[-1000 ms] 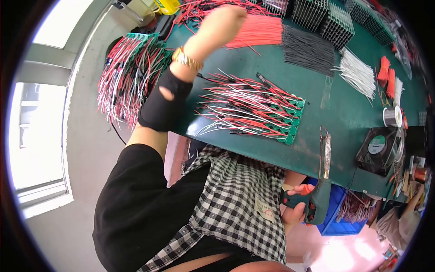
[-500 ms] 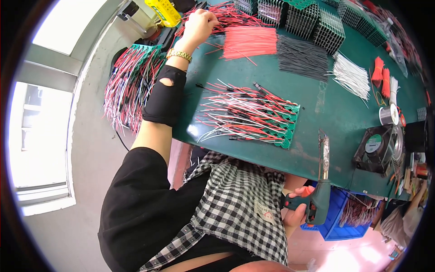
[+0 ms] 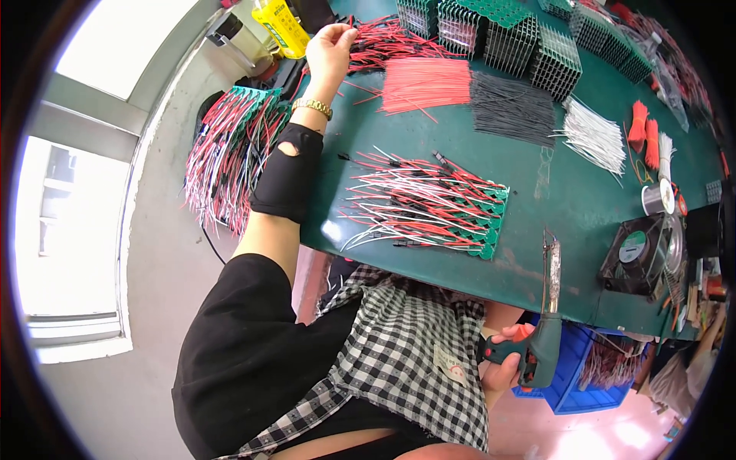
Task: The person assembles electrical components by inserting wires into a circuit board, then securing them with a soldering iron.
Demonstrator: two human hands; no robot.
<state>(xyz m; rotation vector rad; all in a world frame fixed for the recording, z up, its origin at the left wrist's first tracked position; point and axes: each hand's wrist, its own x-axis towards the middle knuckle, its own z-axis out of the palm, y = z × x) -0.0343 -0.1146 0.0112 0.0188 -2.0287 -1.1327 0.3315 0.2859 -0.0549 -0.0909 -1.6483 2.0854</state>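
Note:
My left hand [image 3: 330, 55] reaches to the far left of the bench, its thumb and fingers pinched at the edge of a loose heap of red and black wires [image 3: 399, 42]. A bit of red wire shows at the fingertips. At the front edge, my right hand [image 3: 502, 360] is wrapped round the grip of a dark green soldering gun [image 3: 543, 349]; its tip points away from me, over the bench. Between my hands lies a green honeycomb rack [image 3: 497, 222] with rows of red and white wires [image 3: 414, 199] fanning out to the left.
Red tubes [image 3: 426, 83], black tubes [image 3: 511, 106] and white wires [image 3: 594, 134] lie in bundles behind the rack. Stacked green racks [image 3: 510, 38] stand farther back. A solder spool [image 3: 657, 197] and a small fan [image 3: 636, 249] are at right. Wires hang over the left edge [image 3: 230, 153].
The whole view has shifted slightly, bench items appearing a little lower. My left hand's fingers have turned and now pinch beside the wire heap. My right hand keeps hold of the soldering gun.

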